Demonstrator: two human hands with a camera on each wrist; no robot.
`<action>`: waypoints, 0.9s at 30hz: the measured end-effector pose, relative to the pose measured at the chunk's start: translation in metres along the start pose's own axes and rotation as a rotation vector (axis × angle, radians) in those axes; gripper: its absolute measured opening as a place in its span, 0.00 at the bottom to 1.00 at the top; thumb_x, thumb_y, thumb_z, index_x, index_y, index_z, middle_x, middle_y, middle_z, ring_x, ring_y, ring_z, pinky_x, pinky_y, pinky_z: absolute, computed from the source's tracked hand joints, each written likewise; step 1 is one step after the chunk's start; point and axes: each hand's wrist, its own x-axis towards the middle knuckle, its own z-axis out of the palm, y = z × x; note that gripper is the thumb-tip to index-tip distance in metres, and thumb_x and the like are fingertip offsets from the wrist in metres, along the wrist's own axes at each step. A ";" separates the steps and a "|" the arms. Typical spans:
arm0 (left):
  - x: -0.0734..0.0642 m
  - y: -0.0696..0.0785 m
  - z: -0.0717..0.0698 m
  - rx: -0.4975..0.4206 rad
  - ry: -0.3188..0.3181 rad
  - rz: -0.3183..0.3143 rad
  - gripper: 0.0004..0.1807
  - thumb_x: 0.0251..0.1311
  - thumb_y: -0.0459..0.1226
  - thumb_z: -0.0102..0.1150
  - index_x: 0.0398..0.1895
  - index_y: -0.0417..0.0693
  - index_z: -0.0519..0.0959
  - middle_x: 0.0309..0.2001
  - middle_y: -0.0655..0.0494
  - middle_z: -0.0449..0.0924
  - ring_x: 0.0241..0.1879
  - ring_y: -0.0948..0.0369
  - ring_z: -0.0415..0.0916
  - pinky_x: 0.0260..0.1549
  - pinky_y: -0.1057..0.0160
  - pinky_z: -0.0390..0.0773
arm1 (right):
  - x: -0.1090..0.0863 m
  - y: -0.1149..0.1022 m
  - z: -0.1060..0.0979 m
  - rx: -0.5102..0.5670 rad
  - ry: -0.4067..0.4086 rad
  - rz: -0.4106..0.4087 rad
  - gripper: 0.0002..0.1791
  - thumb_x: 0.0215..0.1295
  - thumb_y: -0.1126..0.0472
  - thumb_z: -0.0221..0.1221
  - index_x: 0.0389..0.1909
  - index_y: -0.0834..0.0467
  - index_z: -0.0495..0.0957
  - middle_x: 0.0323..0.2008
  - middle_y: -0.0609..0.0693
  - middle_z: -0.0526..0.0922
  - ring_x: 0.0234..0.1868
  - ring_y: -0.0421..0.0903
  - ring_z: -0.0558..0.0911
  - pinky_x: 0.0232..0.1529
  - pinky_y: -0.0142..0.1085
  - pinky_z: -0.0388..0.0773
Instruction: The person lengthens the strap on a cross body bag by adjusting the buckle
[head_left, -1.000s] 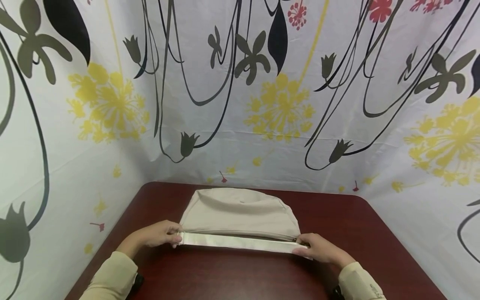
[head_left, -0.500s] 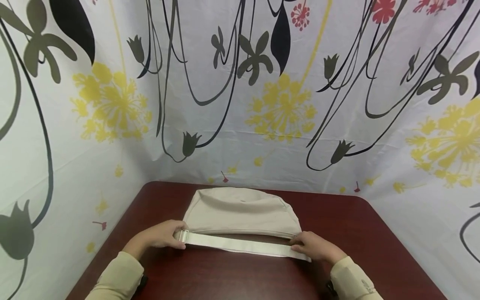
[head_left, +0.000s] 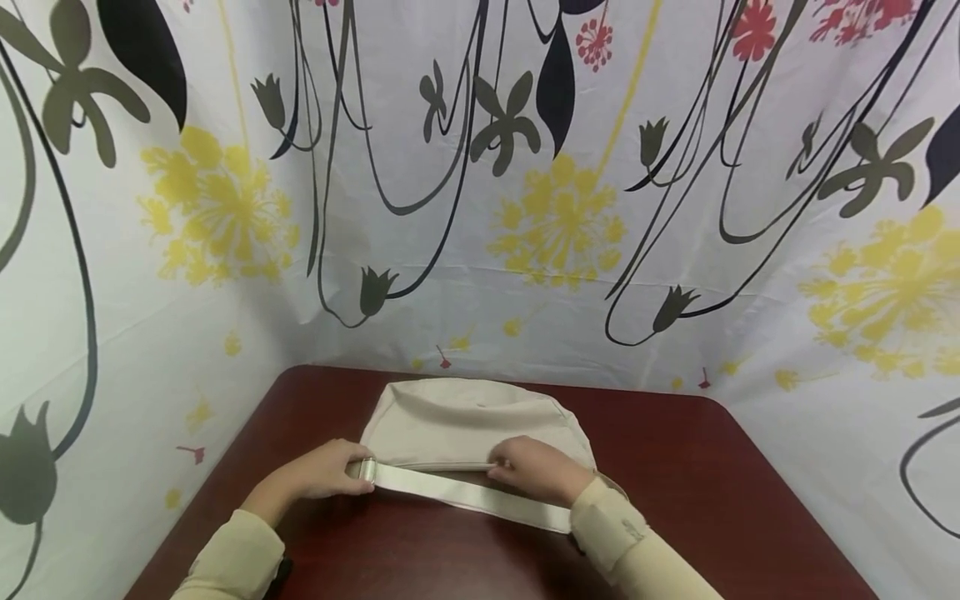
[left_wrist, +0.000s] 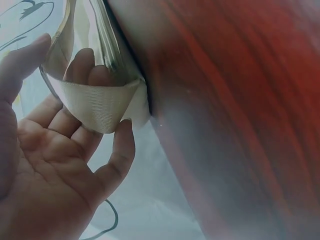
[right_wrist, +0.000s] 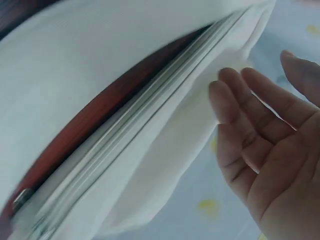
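Note:
A cream fabric bag (head_left: 442, 421) lies on the table, its zipper (right_wrist: 142, 120) running along the near side. Across its front stretches a wide pale strap (head_left: 472, 497). At the bag's left end my left hand (head_left: 326, 471) grips the strap beside its slider buckle (head_left: 367, 469). In the left wrist view, fingers curl through the strap's loop, with the thumb at its edge. My right hand (head_left: 542, 468) is over the bag's front near the zipper. The right wrist view shows its fingers (right_wrist: 267, 117) loosely bent beside the bag, with nothing held.
The dark red table (head_left: 660, 467) has rounded far corners. White cloth walls (head_left: 555, 333) printed with flowers and vines rise behind it and on both sides. A small metal piece (right_wrist: 22, 198) shows at the zipper's end in the right wrist view.
My right hand has let go of the strap's right end and moved left, over the bag's front. The strap's right part sags nearer to me. My left hand stays at the buckle end.

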 end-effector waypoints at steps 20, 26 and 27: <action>0.000 0.001 0.010 -0.053 0.009 0.056 0.11 0.58 0.43 0.72 0.41 0.51 0.84 0.31 0.70 0.79 0.27 0.72 0.70 0.28 0.68 0.72 | 0.072 -0.082 0.053 -0.167 -0.006 -0.090 0.29 0.67 0.48 0.66 0.67 0.51 0.74 0.46 0.41 0.81 0.38 0.31 0.74 0.38 0.27 0.74; 0.009 0.009 0.008 -0.040 0.014 0.067 0.10 0.59 0.44 0.71 0.39 0.51 0.83 0.29 0.70 0.76 0.25 0.72 0.68 0.26 0.68 0.70 | 0.073 -0.080 0.053 -0.239 0.113 -0.100 0.19 0.66 0.52 0.68 0.57 0.50 0.83 0.40 0.38 0.82 0.35 0.31 0.74 0.36 0.26 0.74; 0.009 0.009 0.008 -0.036 0.015 0.069 0.10 0.60 0.45 0.71 0.39 0.51 0.83 0.28 0.70 0.76 0.25 0.72 0.68 0.26 0.68 0.70 | 0.072 -0.080 0.053 -0.246 0.127 -0.100 0.18 0.65 0.51 0.69 0.55 0.50 0.83 0.40 0.38 0.82 0.34 0.30 0.74 0.36 0.25 0.73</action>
